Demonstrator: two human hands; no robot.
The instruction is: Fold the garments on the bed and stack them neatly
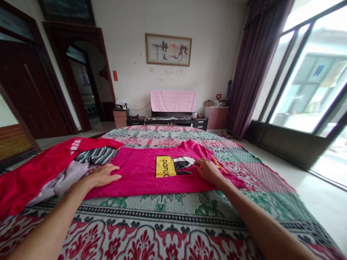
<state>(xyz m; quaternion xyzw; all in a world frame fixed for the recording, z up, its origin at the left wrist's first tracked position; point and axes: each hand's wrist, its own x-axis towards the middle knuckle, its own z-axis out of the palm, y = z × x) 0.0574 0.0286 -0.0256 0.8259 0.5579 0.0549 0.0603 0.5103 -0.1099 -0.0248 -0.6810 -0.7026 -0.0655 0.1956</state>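
Observation:
A magenta T-shirt (141,173) with a yellow, black and white print (172,166) lies spread flat on the patterned bedspread (162,224). My left hand (104,175) rests flat on the shirt's left edge, fingers stretched out, holding nothing. My right hand (208,169) lies on the shirt's right part beside the print, fingers curled down onto the cloth near the neckline.
A heap of clothes lies at the left: a red garment (29,177), a grey one (65,178) and a black-and-white striped one (96,154). Beyond the bed stands a low TV cabinet (168,121) under a pink cloth. Large windows (306,79) and a dark curtain fill the right.

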